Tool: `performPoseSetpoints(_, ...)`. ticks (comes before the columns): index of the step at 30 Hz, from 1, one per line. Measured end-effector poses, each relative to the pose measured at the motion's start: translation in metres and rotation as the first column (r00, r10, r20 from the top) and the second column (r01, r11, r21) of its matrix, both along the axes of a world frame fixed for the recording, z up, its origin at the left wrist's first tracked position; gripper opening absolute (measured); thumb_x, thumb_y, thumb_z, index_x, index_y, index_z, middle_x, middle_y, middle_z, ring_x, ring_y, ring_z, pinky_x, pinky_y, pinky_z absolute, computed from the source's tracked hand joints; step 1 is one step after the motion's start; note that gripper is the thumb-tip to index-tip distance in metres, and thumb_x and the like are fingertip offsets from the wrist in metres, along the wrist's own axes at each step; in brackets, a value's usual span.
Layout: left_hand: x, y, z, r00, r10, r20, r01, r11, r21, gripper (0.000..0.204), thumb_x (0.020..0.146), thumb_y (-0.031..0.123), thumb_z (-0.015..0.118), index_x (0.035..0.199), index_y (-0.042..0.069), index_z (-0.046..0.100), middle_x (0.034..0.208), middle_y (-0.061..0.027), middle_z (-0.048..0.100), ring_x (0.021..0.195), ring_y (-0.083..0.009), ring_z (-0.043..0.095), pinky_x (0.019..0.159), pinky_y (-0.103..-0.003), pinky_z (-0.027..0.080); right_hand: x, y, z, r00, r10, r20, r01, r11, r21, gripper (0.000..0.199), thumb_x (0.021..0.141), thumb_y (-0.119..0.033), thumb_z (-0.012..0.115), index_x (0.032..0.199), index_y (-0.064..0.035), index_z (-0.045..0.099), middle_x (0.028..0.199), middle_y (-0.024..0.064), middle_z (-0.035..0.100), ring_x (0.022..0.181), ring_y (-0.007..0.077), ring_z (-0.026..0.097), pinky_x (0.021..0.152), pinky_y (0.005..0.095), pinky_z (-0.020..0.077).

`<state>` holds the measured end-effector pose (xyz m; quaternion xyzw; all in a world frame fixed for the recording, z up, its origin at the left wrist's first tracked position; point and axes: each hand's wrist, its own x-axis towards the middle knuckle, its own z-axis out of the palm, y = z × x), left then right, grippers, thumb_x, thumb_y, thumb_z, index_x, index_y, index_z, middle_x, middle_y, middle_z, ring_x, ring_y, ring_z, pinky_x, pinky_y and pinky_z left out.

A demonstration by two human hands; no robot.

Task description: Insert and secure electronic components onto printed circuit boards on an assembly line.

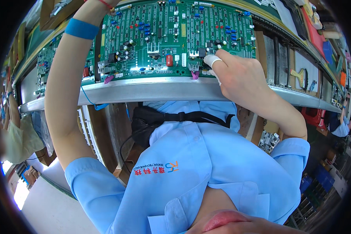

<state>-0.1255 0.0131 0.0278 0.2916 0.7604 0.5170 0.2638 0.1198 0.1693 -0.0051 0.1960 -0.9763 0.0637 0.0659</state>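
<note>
A large green circuit board [175, 35], crowded with blue, red and black parts, lies on a conveyor in front of me. My right hand [241, 78] rests on the board's lower right part. Its fingertips, one in a white finger cot, pinch a small black component [202, 53] next to a silver heat sink [192, 52]. My left forearm [66, 78] rises along the left side and wears a blue wrist strap [81, 28] with a blue cord. That hand runs out past the top edge above the board's left corner, so I cannot see it.
A grey metal rail [152, 91] edges the conveyor just below the board. A second green board [46, 64] lies to the left. A brush [298, 74] and trays sit at the right. Other people work at the far left [15, 132] and far right [339, 126].
</note>
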Motion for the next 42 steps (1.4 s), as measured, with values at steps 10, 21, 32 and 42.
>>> performPoseSetpoints(10,0.038,0.009,0.015,0.977,-0.096,-0.192,0.073,0.989,-0.125,0.015,0.090,0.015,0.066,0.092,0.000,0.066,0.071,0.0018,0.061,0.060,-0.0035,0.054,0.053,-0.017,0.044,0.000,0.006,0.003,0.998,0.037,0.047,-0.039,0.998,0.040,0.029,0.077,-0.007,0.061,0.106,-0.0044,0.064,0.083,0.0053,0.055,0.064,0.0198,0.061,0.048,0.0311,0.0454)
performPoseSetpoints(21,0.154,0.022,-0.012,0.685,-0.346,-0.641,0.245,0.938,-0.244,0.014,0.075,0.009,0.074,0.088,0.005,0.068,0.086,-0.0102,0.054,0.078,-0.0275,0.057,0.068,-0.034,0.046,-0.004,0.077,0.011,0.997,0.038,-0.064,-0.072,0.703,-0.707,0.030,0.086,-0.002,0.057,0.116,-0.0051,0.058,0.095,0.0067,0.058,0.077,0.0140,0.051,0.069,0.0267,0.0434)
performPoseSetpoints(32,0.154,0.030,-0.031,0.549,-0.538,-0.639,0.259,0.837,-0.482,0.014,0.073,0.004,0.072,0.086,0.001,0.068,0.092,-0.0131,0.053,0.081,-0.0306,0.056,0.070,-0.038,0.045,0.038,0.078,0.024,0.875,-0.067,0.479,0.482,0.205,-0.852,0.038,0.091,0.004,0.044,0.130,0.0031,0.046,0.101,0.0098,0.057,0.092,0.0155,0.054,0.085,0.0285,0.0463)
performPoseSetpoints(42,0.162,0.024,-0.035,0.462,-0.501,-0.732,0.233,0.865,-0.446,0.012,0.075,0.008,0.073,0.085,0.002,0.068,0.090,-0.0108,0.054,0.079,-0.0290,0.056,0.070,-0.038,0.044,0.042,0.086,0.010,0.925,-0.052,0.376,0.375,0.267,-0.888,0.033,0.092,-0.001,0.052,0.125,0.0020,0.050,0.101,0.0103,0.062,0.090,0.0141,0.058,0.079,0.0266,0.0480)
